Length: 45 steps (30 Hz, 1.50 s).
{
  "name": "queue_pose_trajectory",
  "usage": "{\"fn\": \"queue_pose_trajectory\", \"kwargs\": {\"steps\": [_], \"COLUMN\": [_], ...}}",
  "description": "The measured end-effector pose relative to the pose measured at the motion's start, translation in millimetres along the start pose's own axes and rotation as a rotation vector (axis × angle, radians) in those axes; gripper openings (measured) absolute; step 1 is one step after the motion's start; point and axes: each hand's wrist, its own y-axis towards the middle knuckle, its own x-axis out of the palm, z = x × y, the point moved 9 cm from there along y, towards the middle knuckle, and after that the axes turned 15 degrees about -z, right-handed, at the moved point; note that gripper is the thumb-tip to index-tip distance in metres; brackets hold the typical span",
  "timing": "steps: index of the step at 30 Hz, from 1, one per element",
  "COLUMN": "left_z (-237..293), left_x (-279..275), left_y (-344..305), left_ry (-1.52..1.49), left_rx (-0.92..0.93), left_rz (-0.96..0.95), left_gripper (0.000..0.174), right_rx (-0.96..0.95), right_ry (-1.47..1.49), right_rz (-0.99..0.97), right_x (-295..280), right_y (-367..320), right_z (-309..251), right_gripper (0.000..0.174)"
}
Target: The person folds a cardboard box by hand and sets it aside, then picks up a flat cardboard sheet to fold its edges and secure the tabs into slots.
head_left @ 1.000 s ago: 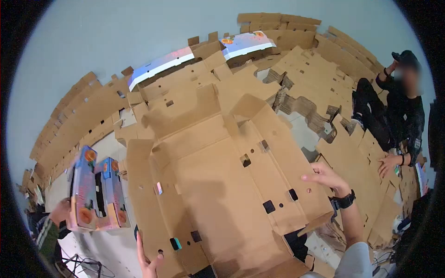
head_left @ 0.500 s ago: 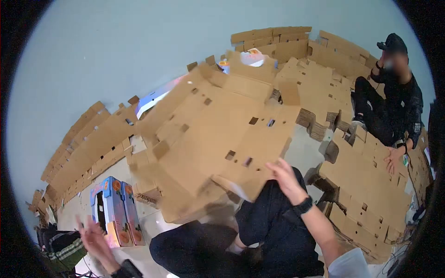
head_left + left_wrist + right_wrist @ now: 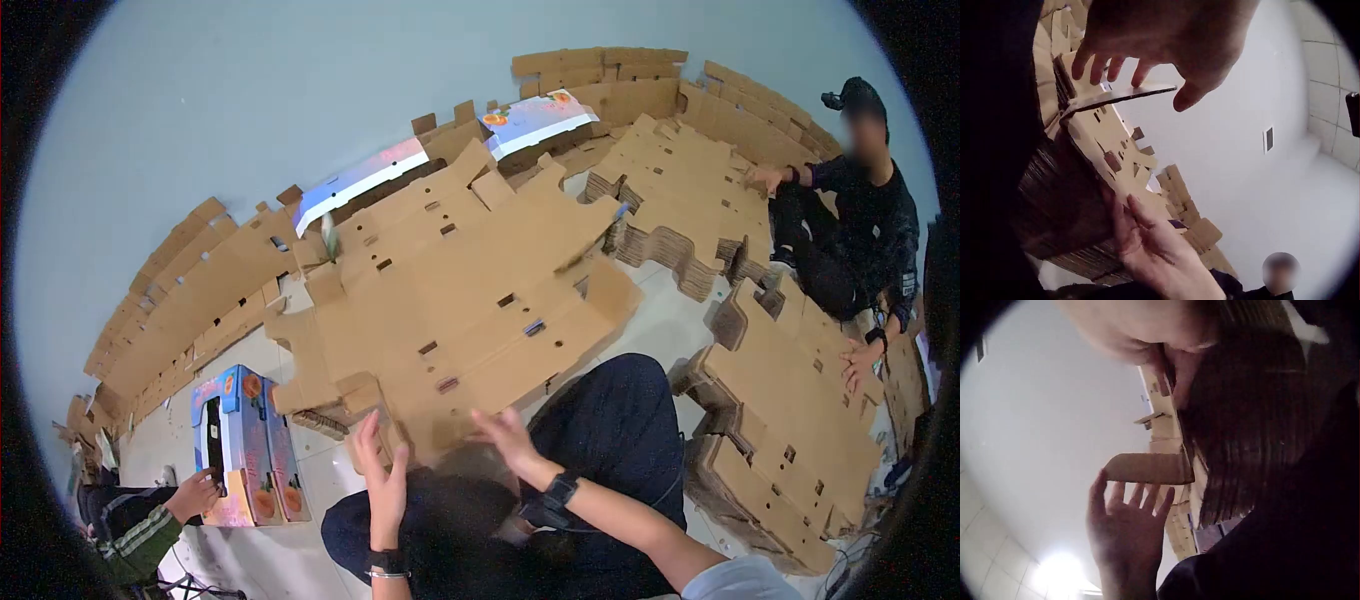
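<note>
A flattened cardboard box [image 3: 450, 290], brown with punched slots, lies across a stack in front of my crossed legs. At its near left corner my left hand [image 3: 385, 485] has its fingers extended by a raised flap [image 3: 1147, 467]; the thumb is right at the flap's end. My right hand [image 3: 510, 445] pinches the near edge of the box, thumb above and fingers below, as the left wrist view shows. Beneath, the layered edges of the cardboard stack [image 3: 1241, 450] appear dark in the right wrist view.
Another cardboard stack [image 3: 770, 440] stands at the right, beside a seated person [image 3: 870, 220] in black. Blue printed orange boxes [image 3: 250, 445] stand at the left, with another person's hand [image 3: 195, 495] on them. More cardboard [image 3: 190, 290] lines the wall.
The box, held up open-walled between both hands, has gone down onto the stack and now lies flatter. Both my hands have come together at its near edge. The left person's hand has returned to the printed boxes.
</note>
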Motion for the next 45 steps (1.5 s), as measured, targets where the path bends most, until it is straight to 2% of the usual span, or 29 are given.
{"fn": "queue_pose_trajectory", "kwargs": {"steps": [3, 5, 6, 8, 9, 10, 11, 12, 13, 15, 16, 17, 18, 19, 20, 21, 22, 24, 27, 31, 33, 34, 36, 37, 39, 40, 42, 44, 45], "left_z": [-18.9, -12.3, -5.6, 38.2, 48.2, 70.9, 87.4, 86.0, 105.7, 84.1, 80.9, 75.7, 56.2, 23.9, -3.5, -26.8, -30.9, -42.2, -50.3, -71.5, -82.3, -86.5, -97.4, -96.2, -83.2, -83.0, -89.5, -73.6, -95.7], "left_x": [10.2, 6.0, 7.5, -14.7, -14.1, -2.0, 15.7, 41.7, 71.0, 105.5, 98.6, 86.6, 73.9, 65.6, 56.9, 50.0, 46.7, 48.3, 54.3, 52.5, 63.7, 65.6, 60.4, 55.6, 46.0, 33.4, 13.5, -17.8, -58.4], "left_y": [4.7, -3.5, -4.6, -15.3, -16.0, -16.0, -14.3, -11.0, -7.7, 9.9, 18.2, 28.7, 34.2, 35.0, 30.2, 24.7, 21.0, 13.6, 20.6, 51.1, 65.5, 67.0, 65.1, 63.6, 55.9, 54.2, 61.4, 34.8, 38.2], "left_ry": [-0.036, -0.06, -0.062, 0.211, 0.21, 0.385, 0.554, 0.534, 0.595, 0.68, 0.71, 0.741, 0.824, 0.837, 0.828, 0.817, 0.816, 0.903, 1.013, 1.141, 1.483, 1.482, 1.404, 1.405, 1.239, 1.242, 0.742, -0.196, -0.029], "left_rx": [-0.011, 0.016, 0.01, 0.121, 0.124, 0.227, 0.333, 0.439, 0.517, 0.375, 0.303, 0.236, 0.147, 0.045, -0.113, -0.275, -0.278, -0.355, -0.367, -0.391, -0.309, -0.309, -0.397, -0.401, -0.256, -0.26, -0.212, -0.632, -0.549], "left_rz": [-0.011, 0.157, 0.154, 0.4, 0.395, 0.315, 0.237, 0.065, -0.167, -0.316, -0.243, -0.164, -0.085, -0.063, -0.107, -0.151, -0.156, -0.266, -0.229, -0.157, -0.325, -0.32, -0.322, -0.305, -0.211, -0.206, -0.425, -0.516, -0.391], "left_gripper": [0.054, 0.057, 0.057, 0.052, 0.052, 0.05, 0.047, 0.041, 0.041, 0.04, 0.041, 0.043, 0.047, 0.052, 0.062, 0.072, 0.072, 0.086, 0.095, 0.082, 0.066, 0.066, 0.083, 0.083, 0.088, 0.088, 0.084, 0.075, 0.069], "right_rx": [0.064, 0.105, 0.166, 0.22, 0.452, 0.685, 0.682, 0.613, 0.544, 0.507, 0.484, 0.339, 0.226, 0.296, 0.403, 0.409, 0.394, 0.363, 0.314, 0.358, 0.357, 0.353, 0.221, 0.205, 0.152, 0.147, 0.304, 0.29, 0.266], "right_ry": [-0.001, -0.014, -0.023, -0.026, -0.083, -0.139, -0.144, -0.246, -0.342, -0.625, -0.593, -0.631, -0.9, -0.862, -0.959, -0.959, -0.97, -0.956, -1.074, -1.174, -1.316, -1.319, -1.506, -1.51, -1.67, -1.668, -1.848, -1.727, -1.609], "right_rz": [-0.075, -0.101, -0.158, -0.21, -0.462, -0.713, -0.707, -0.821, -0.934, -0.72, -0.595, -0.42, -0.352, -0.199, -0.058, -0.054, -0.044, -0.017, -0.067, -0.04, 0.096, 0.095, 0.072, 0.066, 0.065, 0.061, -0.024, -0.1, -0.165], "right_x": [3.3, 0.0, 2.3, -1.8, 6.9, 16.0, 6.5, 14.2, 16.3, -31.2, -75.1, -100.5, -131.7, -163.9, -192.5, -208.7, -221.9, -235.9, -234.8, -224.5, -218.9, -220.1, -216.2, -224.2, -231.8, -217.3, -190.1, -155.0, -135.9], "right_y": [13.8, 19.1, 20.1, 24.2, 19.6, 3.1, 1.6, -7.2, -11.2, 27.7, 50.0, 54.7, 64.3, 56.6, 49.6, 41.7, 34.4, 30.8, 37.1, 40.7, 38.0, 35.9, 42.3, 47.7, 50.8, 44.7, 26.2, -7.9, -27.0], "right_z": [18.6, 19.4, 20.2, 17.4, 34.1, 41.6, 28.2, -4.5, -32.0, -88.0, -107.8, -157.2, -190.8, -211.6, -223.9, -224.8, -223.0, -216.1, -214.0, -213.4, -221.4, -220.6, -222.4, -218.3, -210.6, -216.2, -219.5, -211.4, -204.9], "right_gripper": [0.039, 0.04, 0.041, 0.042, 0.041, 0.041, 0.041, 0.04, 0.039, 0.041, 0.041, 0.041, 0.047, 0.043, 0.039, 0.039, 0.039, 0.042, 0.044, 0.045, 0.045, 0.045, 0.044, 0.044, 0.045, 0.045, 0.04, 0.036, 0.032]}}
